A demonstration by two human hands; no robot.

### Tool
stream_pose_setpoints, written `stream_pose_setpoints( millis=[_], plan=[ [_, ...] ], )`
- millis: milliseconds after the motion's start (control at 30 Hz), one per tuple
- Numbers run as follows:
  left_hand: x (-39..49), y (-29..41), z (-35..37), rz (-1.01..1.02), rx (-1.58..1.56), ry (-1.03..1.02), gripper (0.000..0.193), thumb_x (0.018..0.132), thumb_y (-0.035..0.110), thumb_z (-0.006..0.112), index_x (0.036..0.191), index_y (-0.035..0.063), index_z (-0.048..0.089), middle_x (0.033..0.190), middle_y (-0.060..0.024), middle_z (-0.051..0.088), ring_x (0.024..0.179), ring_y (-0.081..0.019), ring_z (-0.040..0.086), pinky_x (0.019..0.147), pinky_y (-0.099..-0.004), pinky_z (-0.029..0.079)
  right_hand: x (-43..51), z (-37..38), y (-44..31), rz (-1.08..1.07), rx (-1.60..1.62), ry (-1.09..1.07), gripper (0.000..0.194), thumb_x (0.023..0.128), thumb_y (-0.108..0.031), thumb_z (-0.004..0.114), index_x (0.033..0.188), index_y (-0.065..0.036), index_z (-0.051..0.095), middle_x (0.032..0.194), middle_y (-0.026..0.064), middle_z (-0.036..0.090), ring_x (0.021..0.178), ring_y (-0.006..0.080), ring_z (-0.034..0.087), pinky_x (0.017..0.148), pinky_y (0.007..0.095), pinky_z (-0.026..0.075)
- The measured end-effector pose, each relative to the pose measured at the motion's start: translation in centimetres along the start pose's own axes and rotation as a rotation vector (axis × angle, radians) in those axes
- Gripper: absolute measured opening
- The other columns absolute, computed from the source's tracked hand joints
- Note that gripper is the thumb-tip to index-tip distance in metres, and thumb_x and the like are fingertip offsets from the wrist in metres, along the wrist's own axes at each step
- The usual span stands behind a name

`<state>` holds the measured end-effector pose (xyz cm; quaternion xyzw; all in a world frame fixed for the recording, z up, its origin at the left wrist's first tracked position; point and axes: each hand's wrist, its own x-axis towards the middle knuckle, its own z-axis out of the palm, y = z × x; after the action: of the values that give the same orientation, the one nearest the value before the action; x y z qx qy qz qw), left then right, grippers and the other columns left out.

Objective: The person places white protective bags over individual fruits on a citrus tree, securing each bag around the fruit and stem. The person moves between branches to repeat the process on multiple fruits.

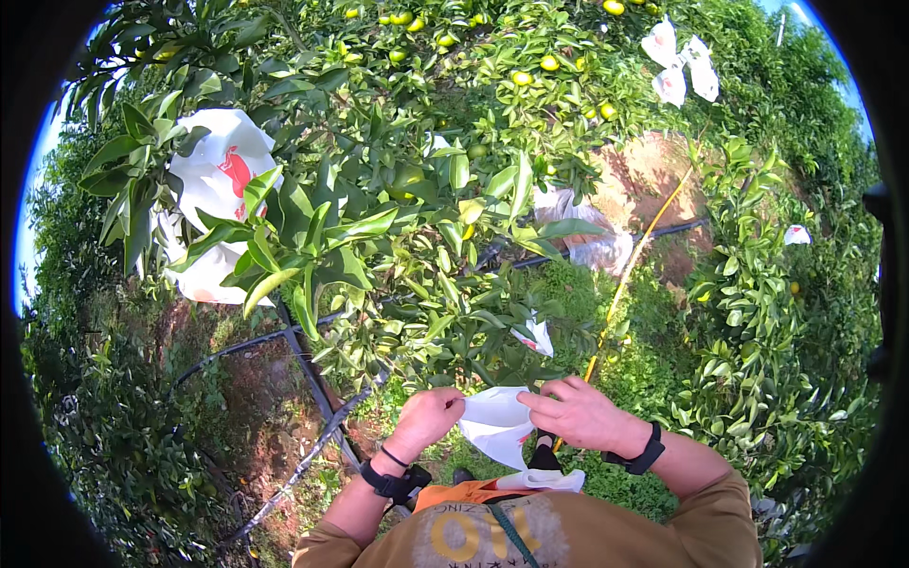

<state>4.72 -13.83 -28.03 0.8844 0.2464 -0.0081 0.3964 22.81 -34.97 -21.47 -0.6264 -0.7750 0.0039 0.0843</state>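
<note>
A white paper fruit bag (497, 426) is stretched between my two hands in front of my waist, its mouth edge uppermost. My left hand (428, 417) pinches the bag's left corner between thumb and fingers. At the opposite corner, my right hand (572, 412) grips the edge with thumb and forefinger. Just below, more folded white bags (541, 481) stick out of an orange pouch (454, 493) at my waist. Leafy citrus branches (426, 312) spread directly beyond my hands, with a small white bag (534, 335) hanging among the leaves.
Large white bags (226, 167) with red print hang on the branch at the left. Several bagged fruits (678, 64) and bare green-yellow fruits (522, 78) show farther back. Black irrigation pipes (305, 366) cross the soil at left. A yellow pole or hose (625, 277) slants across the right.
</note>
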Motion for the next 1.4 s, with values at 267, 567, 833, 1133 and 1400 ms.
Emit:
stream_pose_setpoints(
  millis=[267, 567, 833, 1133, 1400],
  plan=[
    [5.9, 7.7, -4.5, 0.063, -0.504, 0.135, 0.023, 0.092, 0.024, 0.065, 0.102, 0.0032, 0.069, 0.084, -0.0018, 0.068, 0.074, -0.0074, 0.059, 0.069, -0.0232, 0.049, -2.2, -9.0, 8.2, -0.038, 0.120, 0.284, 0.023, 0.076, -0.011, 0.062, 0.099, -0.010, 0.059, 0.103, 0.0067, 0.060, 0.089, 0.0230, 0.060, 0.073, 0.0355, 0.047],
    [13.0, 11.8, -10.8, 0.107, -0.971, 0.717, 0.026, 0.096, 0.008, 0.054, 0.119, -0.0026, 0.059, 0.106, -0.0101, 0.066, 0.098, -0.0193, 0.065, 0.086, -0.0309, 0.054, -3.4, -24.2, 24.5, 0.106, -0.120, 0.794, 0.018, 0.076, 0.000, 0.066, 0.093, -0.001, 0.061, 0.090, 0.0105, 0.058, 0.073, 0.0308, 0.059, 0.063, 0.0385, 0.048],
    [21.3, 5.8, -16.0, -0.248, -0.778, 0.806, 0.038, 0.086, 0.011, 0.063, 0.120, -0.0033, 0.054, 0.107, -0.0077, 0.062, 0.090, -0.0154, 0.057, 0.077, -0.0261, 0.045, 7.4, -22.8, 35.4, 0.106, -0.367, 0.570, 0.019, 0.076, -0.005, 0.060, 0.094, -0.010, 0.065, 0.087, 0.0100, 0.054, 0.085, 0.0302, 0.057, 0.072, 0.0416, 0.046],
    [25.8, 6.0, -16.7, -0.190, -0.717, 0.820, 0.036, 0.085, 0.017, 0.068, 0.114, -0.0025, 0.060, 0.105, -0.0099, 0.067, 0.089, -0.0189, 0.062, 0.080, -0.0316, 0.050, 20.8, -18.7, 40.8, -0.100, -0.300, 0.407, 0.016, 0.079, -0.009, 0.055, 0.093, -0.011, 0.061, 0.094, 0.0101, 0.054, 0.096, 0.0297, 0.055, 0.083, 0.0425, 0.045],
    [29.2, 14.2, -22.3, 0.410, -1.496, 0.486, 0.036, 0.099, 0.029, 0.051, 0.127, 0.0055, 0.052, 0.122, -0.0132, 0.060, 0.112, -0.0267, 0.060, 0.097, -0.0434, 0.051, 28.1, -13.7, 42.7, -0.344, -0.170, 0.178, 0.011, 0.081, -0.012, 0.059, 0.091, -0.013, 0.063, 0.091, 0.0074, 0.057, 0.094, 0.0271, 0.056, 0.081, 0.0399, 0.045]
  ],
)
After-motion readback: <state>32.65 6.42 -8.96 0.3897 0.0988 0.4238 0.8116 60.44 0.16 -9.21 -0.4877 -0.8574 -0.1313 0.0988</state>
